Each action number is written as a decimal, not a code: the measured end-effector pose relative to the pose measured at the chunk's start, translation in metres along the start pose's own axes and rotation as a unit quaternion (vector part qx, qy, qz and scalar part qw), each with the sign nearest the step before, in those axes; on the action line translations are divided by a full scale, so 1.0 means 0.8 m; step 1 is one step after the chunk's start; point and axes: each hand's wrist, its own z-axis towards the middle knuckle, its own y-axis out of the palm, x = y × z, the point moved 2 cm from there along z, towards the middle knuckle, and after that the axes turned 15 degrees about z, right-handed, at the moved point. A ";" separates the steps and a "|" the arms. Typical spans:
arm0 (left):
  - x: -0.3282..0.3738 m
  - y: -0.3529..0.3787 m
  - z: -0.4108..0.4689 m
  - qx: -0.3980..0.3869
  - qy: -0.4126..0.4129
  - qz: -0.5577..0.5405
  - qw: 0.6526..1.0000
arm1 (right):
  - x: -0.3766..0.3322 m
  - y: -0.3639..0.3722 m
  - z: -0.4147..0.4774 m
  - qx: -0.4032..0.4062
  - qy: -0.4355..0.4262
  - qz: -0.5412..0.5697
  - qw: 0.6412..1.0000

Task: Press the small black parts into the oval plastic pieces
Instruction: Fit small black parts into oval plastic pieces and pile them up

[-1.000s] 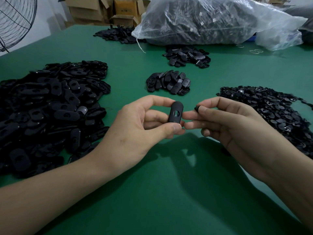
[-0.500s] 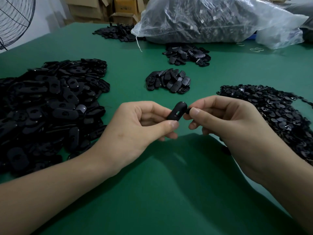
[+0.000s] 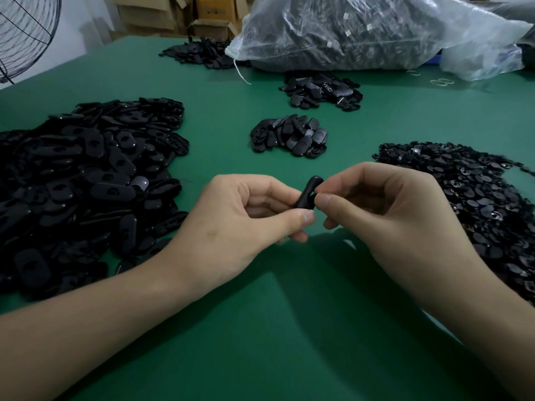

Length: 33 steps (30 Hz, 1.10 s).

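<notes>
My left hand [image 3: 246, 218] pinches a black oval plastic piece [image 3: 307, 193] between thumb and fingers, held edge-on above the green table. My right hand [image 3: 385, 209] meets it from the right, thumb and forefinger pressed against the piece's middle. The small black part between them is hidden by my fingertips. A big heap of oval pieces [image 3: 86, 180] lies at the left. A spread of small black parts [image 3: 477, 198] lies at the right.
A small pile of oval pieces [image 3: 289, 137] sits just beyond my hands, another pile [image 3: 321, 89] farther back. A large clear bag of parts [image 3: 362, 30] and cardboard boxes [image 3: 173, 13] fill the far edge. A wire fan guard [image 3: 23, 33] stands at the far left.
The oval piece has turned from face-on to edge-on. My right fingers have closed in onto its middle, and both hands have drawn together.
</notes>
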 end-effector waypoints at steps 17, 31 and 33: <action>0.000 0.000 0.001 -0.016 -0.003 -0.006 1.000 | -0.012 0.003 -0.007 0.000 -0.186 -0.250 0.950; -0.002 -0.008 0.005 0.029 -0.044 -0.105 0.993 | -0.002 0.010 -0.008 -0.071 -0.169 -0.277 0.943; -0.001 -0.008 0.006 0.037 -0.036 -0.102 0.993 | -0.004 0.011 -0.008 -0.070 -0.156 -0.256 0.952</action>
